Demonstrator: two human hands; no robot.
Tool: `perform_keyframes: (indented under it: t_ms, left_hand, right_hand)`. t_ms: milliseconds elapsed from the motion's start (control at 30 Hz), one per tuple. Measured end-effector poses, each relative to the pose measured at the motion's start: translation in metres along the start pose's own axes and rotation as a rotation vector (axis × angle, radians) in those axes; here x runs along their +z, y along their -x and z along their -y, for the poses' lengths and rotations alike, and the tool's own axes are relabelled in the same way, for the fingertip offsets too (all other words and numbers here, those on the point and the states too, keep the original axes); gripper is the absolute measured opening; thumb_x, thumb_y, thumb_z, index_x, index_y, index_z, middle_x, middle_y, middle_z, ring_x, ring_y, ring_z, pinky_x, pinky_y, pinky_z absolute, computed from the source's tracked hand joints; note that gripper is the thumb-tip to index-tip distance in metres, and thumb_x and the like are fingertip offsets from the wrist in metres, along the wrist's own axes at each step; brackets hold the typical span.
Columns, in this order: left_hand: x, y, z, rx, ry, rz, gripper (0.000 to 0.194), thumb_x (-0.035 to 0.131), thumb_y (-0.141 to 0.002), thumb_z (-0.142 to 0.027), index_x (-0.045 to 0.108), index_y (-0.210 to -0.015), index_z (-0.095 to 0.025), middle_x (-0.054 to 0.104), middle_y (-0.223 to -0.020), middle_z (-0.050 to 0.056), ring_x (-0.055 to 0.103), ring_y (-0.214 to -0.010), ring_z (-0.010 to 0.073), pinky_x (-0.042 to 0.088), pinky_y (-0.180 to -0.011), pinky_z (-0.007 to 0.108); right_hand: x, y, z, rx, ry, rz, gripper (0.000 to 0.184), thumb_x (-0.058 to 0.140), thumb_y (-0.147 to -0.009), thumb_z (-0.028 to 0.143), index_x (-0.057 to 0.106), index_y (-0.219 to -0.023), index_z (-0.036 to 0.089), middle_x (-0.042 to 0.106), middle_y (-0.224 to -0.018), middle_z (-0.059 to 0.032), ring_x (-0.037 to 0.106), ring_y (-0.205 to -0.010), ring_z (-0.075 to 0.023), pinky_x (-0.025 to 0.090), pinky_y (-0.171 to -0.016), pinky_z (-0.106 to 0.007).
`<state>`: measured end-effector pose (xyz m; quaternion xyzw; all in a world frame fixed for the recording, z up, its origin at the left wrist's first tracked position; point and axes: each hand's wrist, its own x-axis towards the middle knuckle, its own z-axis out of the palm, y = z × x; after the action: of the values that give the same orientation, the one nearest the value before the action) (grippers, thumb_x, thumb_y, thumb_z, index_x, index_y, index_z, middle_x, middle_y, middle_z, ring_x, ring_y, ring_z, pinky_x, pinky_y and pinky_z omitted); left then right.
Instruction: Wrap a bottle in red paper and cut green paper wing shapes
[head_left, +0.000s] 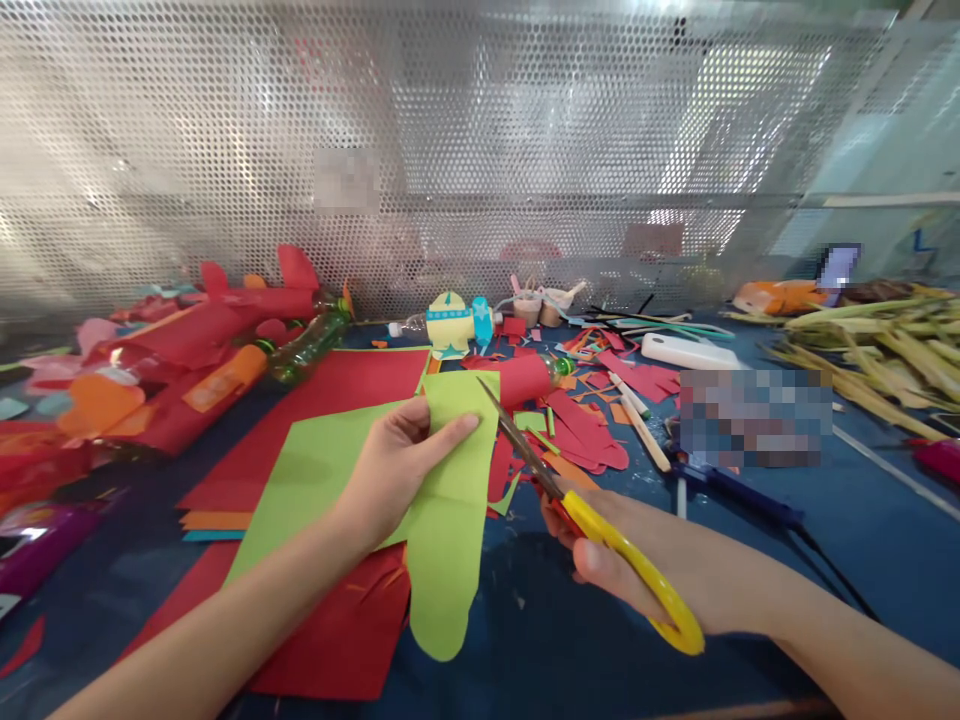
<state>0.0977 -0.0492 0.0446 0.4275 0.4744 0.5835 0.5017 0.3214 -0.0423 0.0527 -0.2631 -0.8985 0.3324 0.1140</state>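
Observation:
My left hand [397,465] pinches a piece of light green paper [448,560] near its upper edge, thumb on top. The piece hangs down to a rounded end. In my right hand [607,540] is a pair of scissors [540,465] with yellow handles, its dark blades pointing up and left at the paper's right edge. The blades look nearly closed, with the tip by the top right corner. Under my left hand lies a larger light green sheet [315,475], on top of red sheets [330,640].
Red paper-wrapped bottles [247,320] lie at the left. Red paper scraps [592,430], a green-capped red roll [525,380] and small cups [555,305] sit behind. A blue glue gun [739,492] and dry husks [892,340] are at the right. A perforated metal screen [480,130] stands behind.

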Motion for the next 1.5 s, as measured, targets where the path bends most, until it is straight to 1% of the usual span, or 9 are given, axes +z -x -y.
perform_keyframes:
  t_ms: [67,200,300,467,633,833,1067,1367,1500]
  left_hand:
    - [0.002,0.003,-0.001,0.017,-0.027,0.010,0.018,0.080,-0.064,-0.030,0.072,-0.075,-0.020,0.073,-0.068,0.001,0.068,-0.061,0.0157,0.056,-0.055,0.022]
    - [0.005,0.006,-0.003,0.016,-0.055,0.023,0.018,0.080,-0.064,-0.031,0.072,-0.075,-0.019,0.072,-0.067,0.002,0.067,-0.061,0.0164,0.056,-0.054,0.022]
    - [0.005,0.006,-0.003,0.004,-0.057,0.024,0.019,0.080,-0.064,-0.030,0.072,-0.076,-0.018,0.072,-0.066,0.002,0.067,-0.060,0.0163,0.056,-0.054,0.022]
    - [0.005,0.006,-0.003,-0.027,-0.044,0.010,0.023,0.081,-0.061,-0.032,0.072,-0.076,-0.017,0.071,-0.067,0.003,0.067,-0.061,0.0180,0.057,-0.055,0.025]
    - [0.005,0.006,-0.002,-0.032,-0.014,0.004,0.024,0.082,-0.060,-0.032,0.072,-0.075,-0.017,0.070,-0.064,0.003,0.067,-0.059,0.0181,0.057,-0.055,0.026]
    - [0.004,0.007,0.001,-0.050,0.023,0.022,0.021,0.080,-0.064,-0.032,0.072,-0.077,-0.017,0.071,-0.064,0.003,0.067,-0.057,0.0169,0.056,-0.054,0.026]
    - [0.003,0.007,0.003,-0.067,0.042,0.030,0.021,0.079,-0.065,-0.033,0.071,-0.078,-0.018,0.071,-0.067,0.003,0.067,-0.060,0.0178,0.057,-0.056,0.027]
    - [0.008,0.010,0.004,-0.095,0.056,0.001,0.024,0.077,-0.066,-0.037,0.070,-0.079,-0.018,0.073,-0.069,0.003,0.067,-0.057,0.0173,0.056,-0.055,0.027]
    - [0.009,0.011,0.006,-0.082,0.071,-0.018,0.023,0.075,-0.069,-0.040,0.070,-0.075,-0.018,0.072,-0.068,0.002,0.065,-0.058,0.0155,0.053,-0.055,0.024]
  right_hand:
    - [0.000,-0.001,0.002,0.000,-0.006,0.022,0.064,0.007,-0.085,0.073,0.042,-0.081,0.020,0.048,-0.073,-0.0035,0.044,-0.062,-0.0164,0.044,-0.058,-0.031]
    - [0.003,-0.001,0.002,0.043,-0.006,-0.008,0.066,0.013,-0.083,0.075,0.045,-0.091,0.018,0.049,-0.079,-0.0059,0.047,-0.066,-0.0184,0.045,-0.063,-0.034]
    - [0.004,0.000,0.000,0.068,0.026,-0.002,0.070,0.012,-0.082,0.077,0.046,-0.092,0.017,0.051,-0.081,-0.0075,0.048,-0.067,-0.0195,0.046,-0.065,-0.037]
    - [0.005,-0.002,-0.002,0.032,0.045,-0.039,0.070,0.012,-0.082,0.076,0.046,-0.095,0.016,0.054,-0.081,-0.0084,0.050,-0.067,-0.0201,0.045,-0.063,-0.036]
    - [0.008,-0.007,-0.008,-0.008,0.011,-0.078,0.067,0.009,-0.081,0.077,0.043,-0.082,0.019,0.049,-0.071,-0.0033,0.042,-0.056,-0.0153,0.037,-0.053,-0.030]
    - [0.017,-0.010,-0.021,-0.011,-0.052,-0.124,0.070,0.014,-0.077,0.082,0.043,-0.085,0.018,0.045,-0.067,0.0000,0.034,-0.053,-0.0126,0.028,-0.048,-0.027]
    - [0.019,-0.012,-0.028,0.007,-0.154,-0.139,0.069,0.023,-0.072,0.086,0.040,-0.079,0.019,0.038,-0.063,0.0035,0.025,-0.052,-0.0100,0.020,-0.045,-0.025]
    - [0.020,-0.013,-0.024,-0.039,-0.189,-0.180,0.071,0.022,-0.073,0.085,0.045,-0.080,0.017,0.037,-0.062,0.0041,0.026,-0.052,-0.0095,0.020,-0.045,-0.024]
    - [0.022,-0.014,-0.022,-0.060,-0.159,-0.217,0.071,0.021,-0.078,0.081,0.050,-0.084,0.017,0.041,-0.063,0.0016,0.032,-0.054,-0.0115,0.025,-0.046,-0.024]
